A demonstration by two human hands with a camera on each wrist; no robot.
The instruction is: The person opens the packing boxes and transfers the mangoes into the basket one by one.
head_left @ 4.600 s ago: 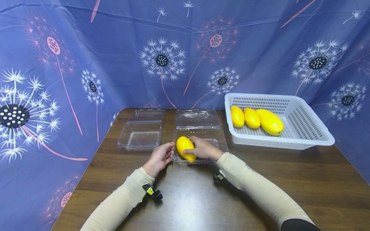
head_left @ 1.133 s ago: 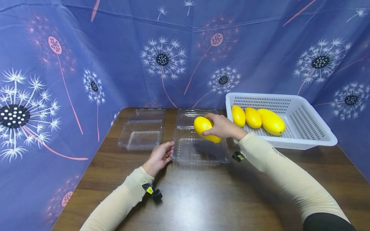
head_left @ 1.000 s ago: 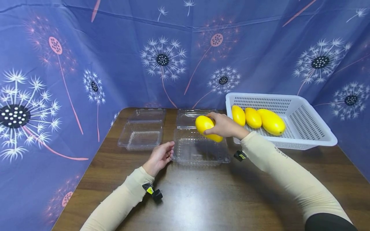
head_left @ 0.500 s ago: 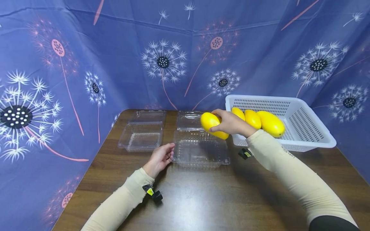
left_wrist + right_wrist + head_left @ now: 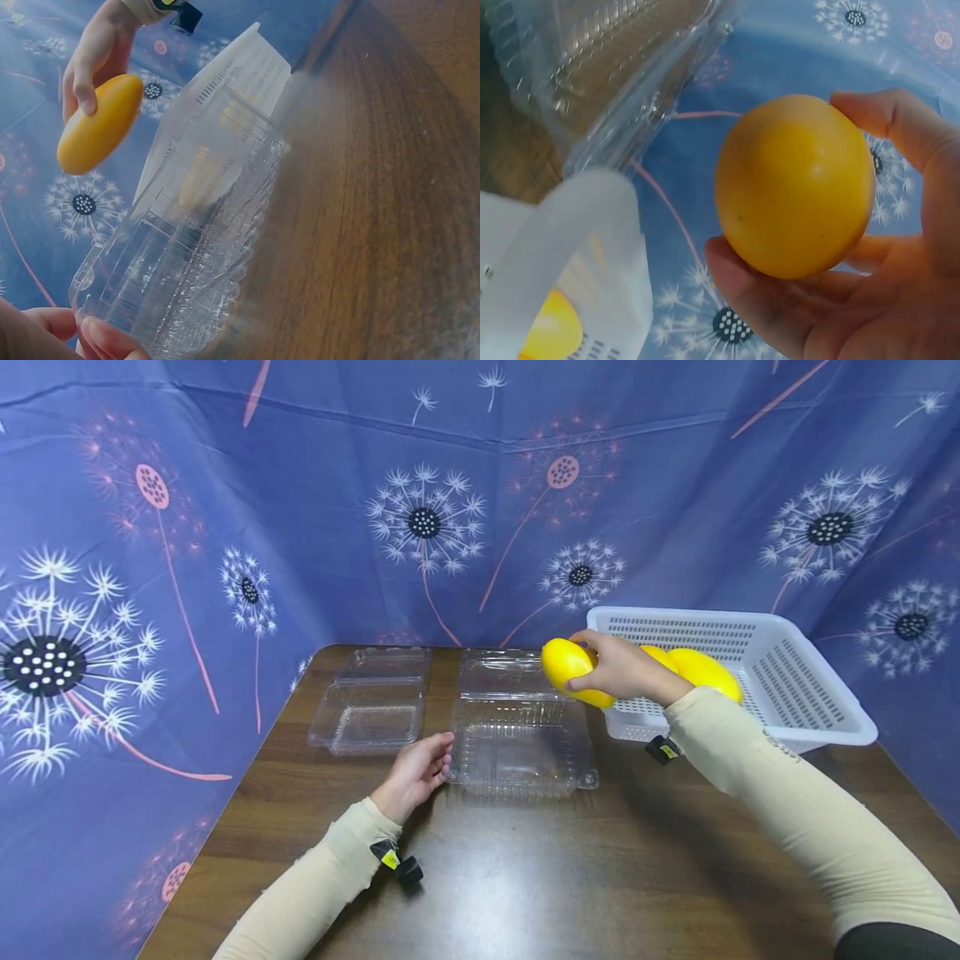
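My right hand (image 5: pixel 622 664) grips a yellow mango (image 5: pixel 572 672) in the air, over the left wall of the white basket and the right side of the clear hinged plastic container (image 5: pixel 517 760). In the right wrist view, thumb and fingers press the mango (image 5: pixel 795 187) from opposite sides. At the container's front left corner is my left hand (image 5: pixel 415 772); in the left wrist view its thumb and finger (image 5: pixel 112 341) pinch the rim. The container lies with its lid folded back. Behind my right hand, other mangoes (image 5: pixel 705 672) lie in the basket, partly hidden.
A second clear container (image 5: pixel 367 718), lid also laid back, stands to the left on the wooden table (image 5: pixel 480 877). The white perforated basket (image 5: pixel 810 735) takes up the back right. A blue dandelion-print cloth (image 5: pixel 315 527) hangs behind the table.
The right hand has lifted the mango out of the middle container and carried it up and right towards the basket. The left hand has stayed at the container's corner.
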